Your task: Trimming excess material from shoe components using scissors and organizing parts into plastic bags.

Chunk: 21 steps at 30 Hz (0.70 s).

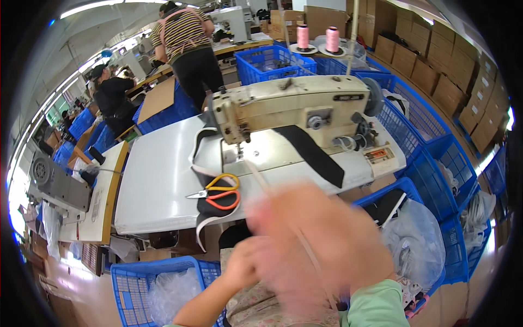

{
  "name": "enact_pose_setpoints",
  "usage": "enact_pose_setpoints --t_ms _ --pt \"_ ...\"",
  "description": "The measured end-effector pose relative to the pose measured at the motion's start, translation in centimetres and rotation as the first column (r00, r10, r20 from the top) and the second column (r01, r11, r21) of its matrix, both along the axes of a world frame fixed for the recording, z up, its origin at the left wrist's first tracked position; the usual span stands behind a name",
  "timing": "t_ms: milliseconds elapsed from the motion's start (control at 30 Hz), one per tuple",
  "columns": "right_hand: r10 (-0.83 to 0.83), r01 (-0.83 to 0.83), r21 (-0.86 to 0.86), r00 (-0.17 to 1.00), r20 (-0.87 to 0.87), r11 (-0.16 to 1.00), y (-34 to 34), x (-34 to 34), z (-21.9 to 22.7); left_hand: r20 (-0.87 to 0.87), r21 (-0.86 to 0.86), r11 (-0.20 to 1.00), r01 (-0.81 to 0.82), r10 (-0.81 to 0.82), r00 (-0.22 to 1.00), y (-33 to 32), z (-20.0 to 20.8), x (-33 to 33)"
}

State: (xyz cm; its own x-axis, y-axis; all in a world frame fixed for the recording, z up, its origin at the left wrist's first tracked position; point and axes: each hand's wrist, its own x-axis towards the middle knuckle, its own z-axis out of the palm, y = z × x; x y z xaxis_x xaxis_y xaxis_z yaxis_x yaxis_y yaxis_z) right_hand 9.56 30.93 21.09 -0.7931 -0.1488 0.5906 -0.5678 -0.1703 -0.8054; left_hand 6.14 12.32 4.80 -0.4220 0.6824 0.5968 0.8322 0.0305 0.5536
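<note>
My right hand (332, 234), smeared by motion, is raised in front of the sewing machine (289, 103); its grip is unclear. Beside it, lower and to the left, my left hand (246, 262) is closed, its fingertips partly hidden by the blur. A narrow pale strip (257, 175) runs from near the needle toward my hands, and a pale line continues across the blur. On the white machine table (158, 180) lie scissors (220, 193) with one yellow and one orange handle, on top of a black, white-edged fabric piece (210, 210). Another black fabric strip (313, 152) lies under the machine arm.
Two pink thread cones (332, 39) stand behind the machine. Blue crates (425, 114) line the right, one holding clear plastic bags (414, 240). A blue crate (131, 294) with plastic sits lower left. Another machine (60, 182) stands left. Two people (188, 49) work farther back.
</note>
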Motion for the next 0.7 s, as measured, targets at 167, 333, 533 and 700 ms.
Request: enact_pose_setpoints --t_ms 167,333,533,700 --pt "-0.244 0.377 0.652 0.926 -0.289 0.658 -7.0 -13.5 -13.9 0.951 -0.096 0.804 -0.587 0.248 0.184 -9.2 -4.7 -2.5" --pt "-0.371 0.378 0.892 0.888 -0.272 0.248 -9.8 -16.3 -17.6 0.978 0.086 0.863 -0.498 -0.168 -0.122 -6.6 -5.2 -5.1" --pt "-0.445 0.339 0.929 0.862 -0.242 0.151 -10.8 -17.4 -19.4 0.988 0.109 0.703 -0.703 -0.152 0.001 -7.8 -6.1 -6.2" --pt "-0.439 0.384 0.801 0.882 -0.172 0.458 -12.5 -16.2 -16.2 0.984 0.176 0.473 -0.863 -0.111 0.140 -12.1 -7.6 -3.9"
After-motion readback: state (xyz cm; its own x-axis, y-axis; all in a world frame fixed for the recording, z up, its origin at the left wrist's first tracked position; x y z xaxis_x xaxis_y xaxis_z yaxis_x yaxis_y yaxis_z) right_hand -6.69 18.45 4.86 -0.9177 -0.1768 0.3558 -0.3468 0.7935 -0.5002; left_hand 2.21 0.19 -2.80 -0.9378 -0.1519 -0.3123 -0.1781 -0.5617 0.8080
